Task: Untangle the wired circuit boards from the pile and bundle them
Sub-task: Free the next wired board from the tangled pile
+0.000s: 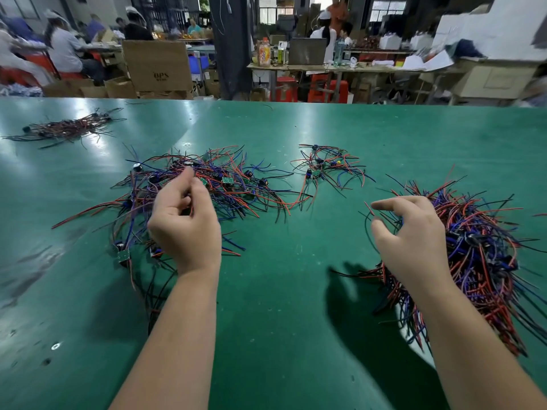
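A loose pile of wired circuit boards (225, 184), with red, blue and black wires and small green boards, lies on the green table (281, 276) at centre left. My left hand (185, 223) hovers over its near side, thumb and forefinger pinching wires from it. A thick bundle of the same wired boards (485, 255) lies at the right. My right hand (411, 235) rests against the bundle's left side, fingers curled and spread, holding nothing that I can make out. A small clump of wired boards (328, 167) sits between the two heaps, farther back.
Another bundle of wires (68, 128) lies at the table's far left. Beyond the table's far edge are cardboard boxes (157, 66), red stools, a cluttered bench and several seated people.
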Demonstrator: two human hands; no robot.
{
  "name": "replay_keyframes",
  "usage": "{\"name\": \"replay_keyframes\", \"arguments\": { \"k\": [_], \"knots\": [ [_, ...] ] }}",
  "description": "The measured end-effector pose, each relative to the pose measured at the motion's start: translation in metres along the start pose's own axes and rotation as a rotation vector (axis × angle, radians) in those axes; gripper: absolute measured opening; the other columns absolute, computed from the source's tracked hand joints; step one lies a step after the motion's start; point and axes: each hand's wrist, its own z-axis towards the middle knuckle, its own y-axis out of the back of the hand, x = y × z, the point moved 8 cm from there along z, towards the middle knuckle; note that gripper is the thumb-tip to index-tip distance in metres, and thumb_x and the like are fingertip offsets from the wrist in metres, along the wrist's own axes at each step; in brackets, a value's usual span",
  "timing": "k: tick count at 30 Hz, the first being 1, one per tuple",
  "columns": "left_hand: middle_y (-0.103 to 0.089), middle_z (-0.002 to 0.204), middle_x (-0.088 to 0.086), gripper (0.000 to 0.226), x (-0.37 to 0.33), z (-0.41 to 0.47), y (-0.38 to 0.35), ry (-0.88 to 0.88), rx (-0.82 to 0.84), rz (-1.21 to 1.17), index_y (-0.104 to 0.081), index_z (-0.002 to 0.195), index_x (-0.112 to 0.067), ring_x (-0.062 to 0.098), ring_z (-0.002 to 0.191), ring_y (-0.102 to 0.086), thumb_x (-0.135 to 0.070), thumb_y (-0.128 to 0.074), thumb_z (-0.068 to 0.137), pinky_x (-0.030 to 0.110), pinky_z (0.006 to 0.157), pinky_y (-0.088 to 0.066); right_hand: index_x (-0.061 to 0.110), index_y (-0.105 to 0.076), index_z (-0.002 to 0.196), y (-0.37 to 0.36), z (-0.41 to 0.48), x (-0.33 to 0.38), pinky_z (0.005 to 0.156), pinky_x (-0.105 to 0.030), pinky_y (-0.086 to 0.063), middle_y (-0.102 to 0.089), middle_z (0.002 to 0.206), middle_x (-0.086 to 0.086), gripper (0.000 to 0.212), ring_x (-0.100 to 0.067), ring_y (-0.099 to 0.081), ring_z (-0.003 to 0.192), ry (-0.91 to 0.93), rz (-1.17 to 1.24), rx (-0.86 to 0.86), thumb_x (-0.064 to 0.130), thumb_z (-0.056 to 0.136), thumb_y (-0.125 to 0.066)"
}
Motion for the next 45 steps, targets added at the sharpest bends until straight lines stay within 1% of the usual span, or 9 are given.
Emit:
{"name": "replay_keyframes", "arguments": {
  "k": [5,11,14,17,21,24,29,39,45],
  "knots": [
    [-0.071,0.085,-0.001,0.018,-0.021,-0.019,-0.024,-0.144,0.292,0.061,-0.072,0.09,-0.02,0.012,0.083,-0.067,-0.012,-0.06,0.08,0.031,0.076,-0.055,0.021,-0.068,0.095,-0.019,-0.005,0.0,0.066,-0.022,-0.044,-0.064,0.092,-0.001,0.022,-0.006,-0.059,0.065,-0.103,0.258,0.12,0.003,0.086,-0.058],
    [-0.071,0.077,0.0,0.016,-0.04,-0.073,-0.065,-0.237,0.728,-0.02,-0.075,0.075,-0.01,0.005,0.075,-0.066,-0.002,-0.062,0.071,0.017,0.073,-0.05,0.031,-0.062,0.112,-0.079,-0.035,0.025,0.056,-0.024,-0.045,-0.07,0.088,-0.008,0.028,-0.018,-0.064,0.066,-0.451,1.119,0.58,0.025,0.102,-0.036],
    [-0.072,0.072,0.004,0.013,-0.049,-0.107,-0.078,-0.329,0.929,-0.045,-0.075,0.066,-0.005,0.006,0.073,-0.066,-0.002,-0.062,0.064,0.019,0.075,-0.052,0.02,-0.063,0.109,-0.091,-0.039,0.028,0.065,-0.027,-0.046,-0.066,0.083,-0.005,0.024,-0.018,-0.058,0.073,-0.447,1.18,0.565,0.023,0.099,-0.041],
    [-0.071,0.07,0.001,0.014,-0.044,-0.121,-0.083,-0.331,1.035,-0.051,-0.073,0.063,-0.008,0.004,0.071,-0.064,-0.003,-0.06,0.064,0.018,0.075,-0.051,0.013,-0.065,0.099,-0.083,-0.033,0.017,0.069,-0.026,-0.051,-0.067,0.093,-0.013,0.022,-0.019,-0.06,0.076,-0.367,0.94,0.442,0.008,0.099,-0.043],
    [-0.065,0.058,0.004,0.021,-0.02,-0.109,-0.084,-0.176,0.962,0.111,-0.066,0.056,-0.009,0.017,0.061,-0.061,-0.018,-0.052,0.068,0.03,0.058,-0.048,0.022,-0.051,0.105,-0.07,-0.024,0.014,0.053,-0.018,-0.048,-0.069,0.099,-0.007,0.029,-0.012,-0.065,0.062,-0.302,0.907,0.327,-0.003,0.099,-0.036],
    [-0.069,0.064,0.005,0.031,0.015,-0.095,-0.082,0.21,0.849,0.182,-0.066,0.059,-0.012,0.02,0.065,-0.065,-0.032,-0.047,0.073,0.032,0.061,-0.05,0.019,-0.041,0.097,-0.066,-0.023,0.019,0.05,-0.018,-0.047,-0.072,0.1,-0.005,0.024,-0.017,-0.066,0.059,-0.29,1.068,0.323,-0.004,0.099,-0.035],
    [-0.074,0.079,0.006,0.039,0.029,-0.108,-0.089,0.748,0.888,-0.219,-0.067,0.091,-0.012,0.016,0.063,-0.068,-0.043,-0.045,0.097,0.023,0.056,-0.052,0.012,-0.044,0.092,-0.075,-0.036,0.04,0.052,-0.02,-0.047,-0.074,0.089,-0.004,0.021,-0.016,-0.065,0.06,-0.209,1.134,0.517,-0.008,0.094,-0.042],
    [-0.071,0.069,0.001,0.01,0.011,-0.103,-0.089,0.816,0.774,-0.557,-0.063,0.081,-0.012,0.008,0.056,-0.065,-0.013,-0.058,0.091,0.018,0.054,-0.053,0.008,-0.062,0.078,-0.083,-0.044,0.029,0.067,-0.027,-0.052,-0.069,0.079,-0.013,0.014,-0.024,-0.064,0.073,-0.321,0.929,0.554,-0.002,0.088,-0.059],
    [-0.069,0.063,0.006,0.008,0.004,-0.13,-0.095,0.822,1.062,-0.422,-0.068,0.075,-0.01,0.01,0.045,-0.059,-0.016,-0.073,0.07,0.019,0.047,-0.05,0.012,-0.071,0.089,-0.068,-0.025,0.01,0.052,-0.015,-0.043,-0.064,0.074,0.0,0.02,-0.006,-0.052,0.057,-0.466,1.111,0.369,0.027,0.079,-0.063]
  ]
}}
